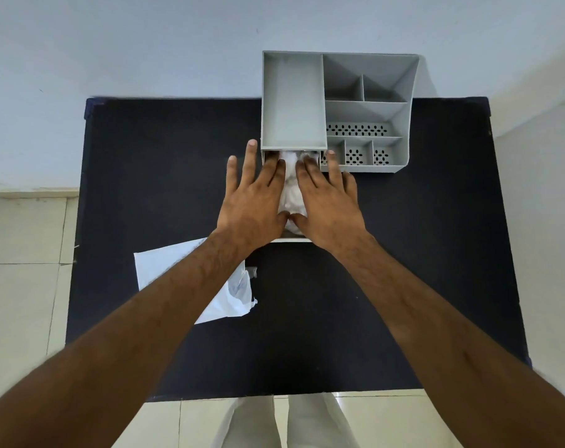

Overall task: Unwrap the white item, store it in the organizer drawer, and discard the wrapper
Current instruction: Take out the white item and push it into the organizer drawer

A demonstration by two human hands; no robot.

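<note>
The black table (404, 286) lies bare across its whole right half and along the near edge, so a hand could pass freely there. On the left near side the flat white wrapper (177, 270) takes up a patch, partly under the left forearm. At the far edge the grey organizer (371, 92) blocks the middle. Its pulled-out drawer (291, 239) juts toward the person, and the left hand (255, 205) and right hand (326, 205) lie flat over it, filling its opening. Left of the organizer the tabletop is clear.
</note>
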